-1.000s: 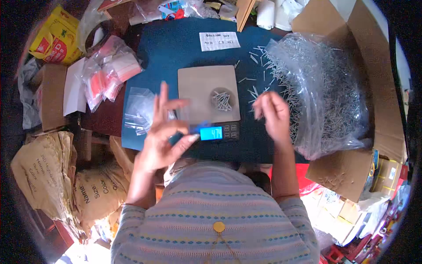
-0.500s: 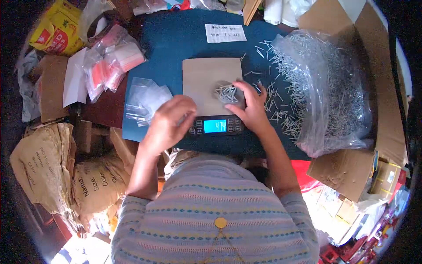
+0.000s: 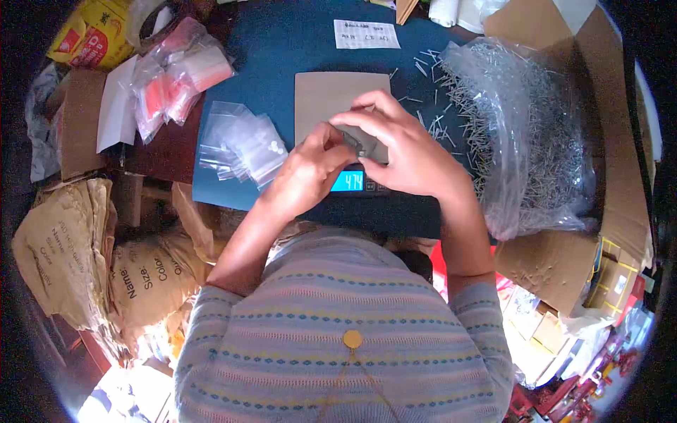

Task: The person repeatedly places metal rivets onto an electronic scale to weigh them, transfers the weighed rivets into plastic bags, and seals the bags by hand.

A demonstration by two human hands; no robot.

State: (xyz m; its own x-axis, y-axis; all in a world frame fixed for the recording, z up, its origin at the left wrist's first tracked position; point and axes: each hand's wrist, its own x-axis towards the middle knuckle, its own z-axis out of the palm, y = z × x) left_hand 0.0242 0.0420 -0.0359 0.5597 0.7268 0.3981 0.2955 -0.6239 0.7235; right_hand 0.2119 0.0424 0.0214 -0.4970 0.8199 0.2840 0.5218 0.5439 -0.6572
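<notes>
A digital scale (image 3: 321, 92) with a light square plate lies on the blue mat, its lit display showing 474. Over the plate's lower part, my left hand (image 3: 310, 166) has its fingers pinched at the small dish of screws (image 3: 358, 146). My right hand (image 3: 409, 151) curves round the dish's other side, thumb and fingers on it. Between the two hands only a little of the dish and its screws shows; the rest is hidden. Small clear zip bags (image 3: 243, 141) lie fanned out left of my left hand.
On the right, a carton (image 3: 613, 141) holds a clear plastic bag of screws (image 3: 522, 141), with loose screws beside it. A written label (image 3: 367, 34) lies behind the scale. Packs of red-edged bags (image 3: 166, 88) are at the left.
My left hand has moved right to the dish, after being open and then over the scale's left edge. My right hand came from the loose screws to the dish, which now sits tilted between both hands.
</notes>
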